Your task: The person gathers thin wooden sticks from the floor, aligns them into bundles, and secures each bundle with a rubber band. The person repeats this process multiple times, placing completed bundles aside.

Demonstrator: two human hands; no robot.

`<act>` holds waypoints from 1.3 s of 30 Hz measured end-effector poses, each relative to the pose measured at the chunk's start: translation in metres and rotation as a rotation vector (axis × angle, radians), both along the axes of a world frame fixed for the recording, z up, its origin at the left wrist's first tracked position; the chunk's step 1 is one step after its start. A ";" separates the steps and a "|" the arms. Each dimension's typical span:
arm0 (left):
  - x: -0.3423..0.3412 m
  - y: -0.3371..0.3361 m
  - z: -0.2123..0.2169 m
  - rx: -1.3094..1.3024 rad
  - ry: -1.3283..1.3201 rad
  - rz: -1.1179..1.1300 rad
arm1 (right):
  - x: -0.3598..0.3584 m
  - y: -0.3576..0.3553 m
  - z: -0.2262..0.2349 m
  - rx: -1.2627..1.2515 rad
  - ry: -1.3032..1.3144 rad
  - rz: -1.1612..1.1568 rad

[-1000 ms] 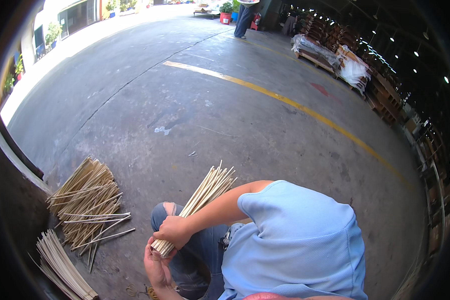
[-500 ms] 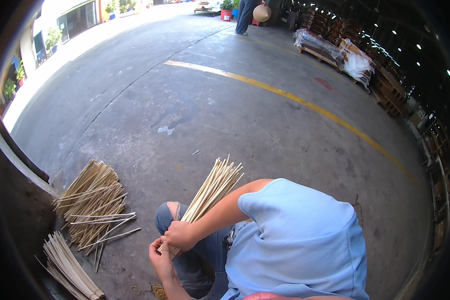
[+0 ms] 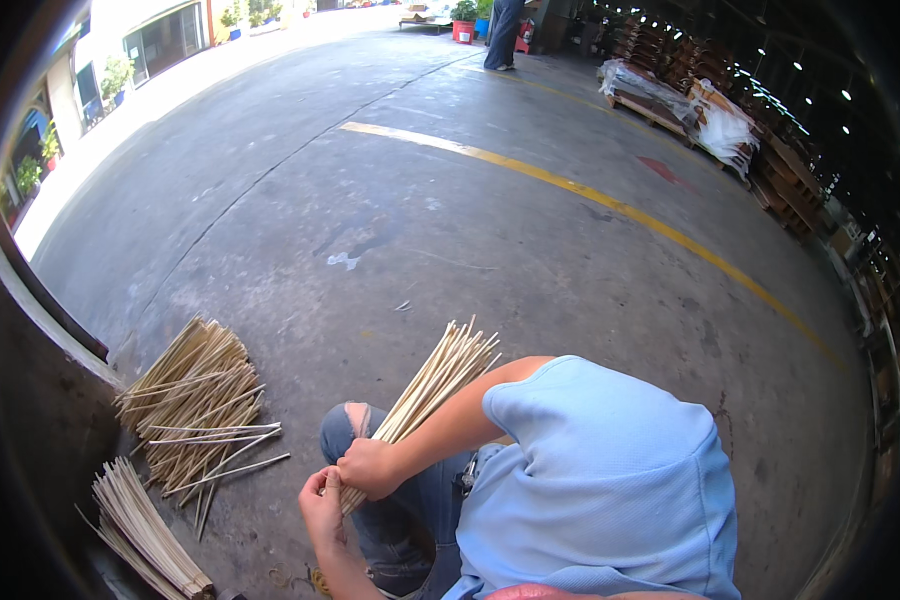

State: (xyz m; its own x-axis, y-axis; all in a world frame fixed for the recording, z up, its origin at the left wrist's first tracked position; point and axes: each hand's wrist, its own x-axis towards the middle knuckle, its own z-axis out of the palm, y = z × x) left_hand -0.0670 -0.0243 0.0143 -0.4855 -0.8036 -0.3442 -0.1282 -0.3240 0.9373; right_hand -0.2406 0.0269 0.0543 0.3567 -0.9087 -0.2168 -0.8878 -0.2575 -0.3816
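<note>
Low at 6 o'clock, over my knee, both hands meet on one bundle of pale sticks; right hand is closed around its lower end, fingers wrapped tight, likely to keep the sticks from fanning apart; left hand sits just below at 7 o'clock, fingers curled on the butt ends, probably squaring them; how far those fingers gape I cannot tell. Bundle slants up from my grip toward 1 o'clock, tips splayed free above the floor. Loose pile lies at 9 o'clock, near but apart; a tidier stack at 8 o'clock by the wall; both seem kept within reach. Yellow line crosses far ahead.
</note>
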 end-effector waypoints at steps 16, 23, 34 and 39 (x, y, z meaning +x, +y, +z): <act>-0.002 -0.028 0.009 0.212 -0.136 -0.238 | -0.004 -0.001 -0.011 0.010 -0.048 -0.016; 0.002 -0.045 0.019 0.277 -0.167 -0.403 | -0.003 -0.001 -0.004 0.019 -0.039 0.020; 0.002 -0.046 0.014 0.079 -0.256 -0.470 | -0.001 0.005 0.000 0.060 0.010 0.047; 0.003 -0.045 0.011 0.110 -0.181 -0.403 | 0.000 0.003 0.003 0.055 0.003 0.036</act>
